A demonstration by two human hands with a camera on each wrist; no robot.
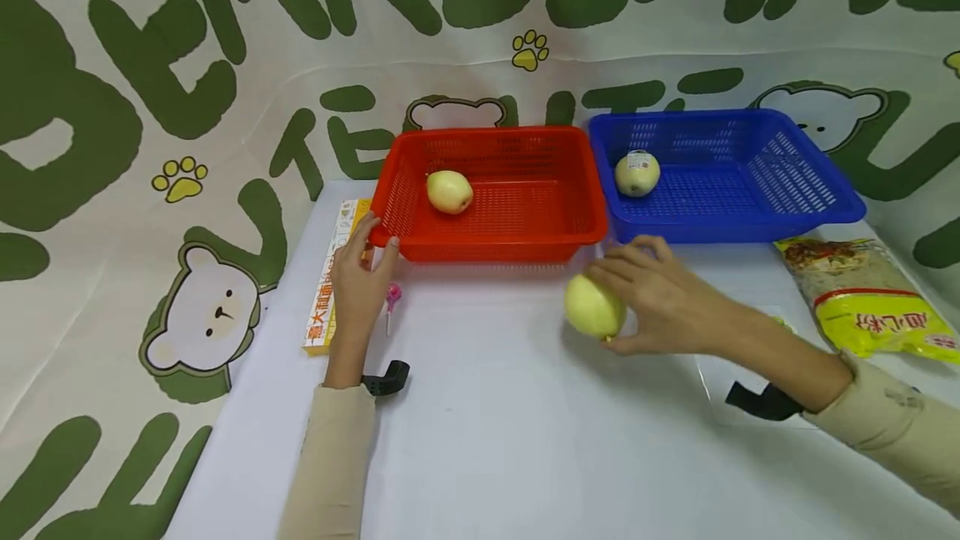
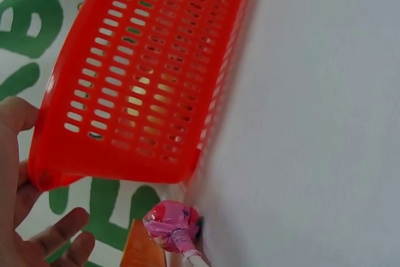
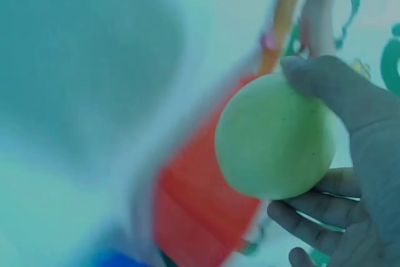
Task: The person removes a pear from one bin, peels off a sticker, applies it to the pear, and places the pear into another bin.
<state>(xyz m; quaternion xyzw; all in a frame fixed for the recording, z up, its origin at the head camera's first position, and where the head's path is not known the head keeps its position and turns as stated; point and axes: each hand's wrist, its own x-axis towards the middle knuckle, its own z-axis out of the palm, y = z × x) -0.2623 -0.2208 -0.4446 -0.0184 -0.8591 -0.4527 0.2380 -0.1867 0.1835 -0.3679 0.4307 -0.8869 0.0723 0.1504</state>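
Left grip relaxed, right grip curled

glossy perforated plastic red basket, smooth pear

The head view is bright and evenly lit, with only faint, soft shadows on the white tabletop beneath the hands. Straight lines bow slightly toward the frame edges. The left wrist view is sharp and well lit, its lower right nearly washed out. The right wrist view carries a strong teal cast; its left half is heavily blurred, and only the pear is fairly crisp.
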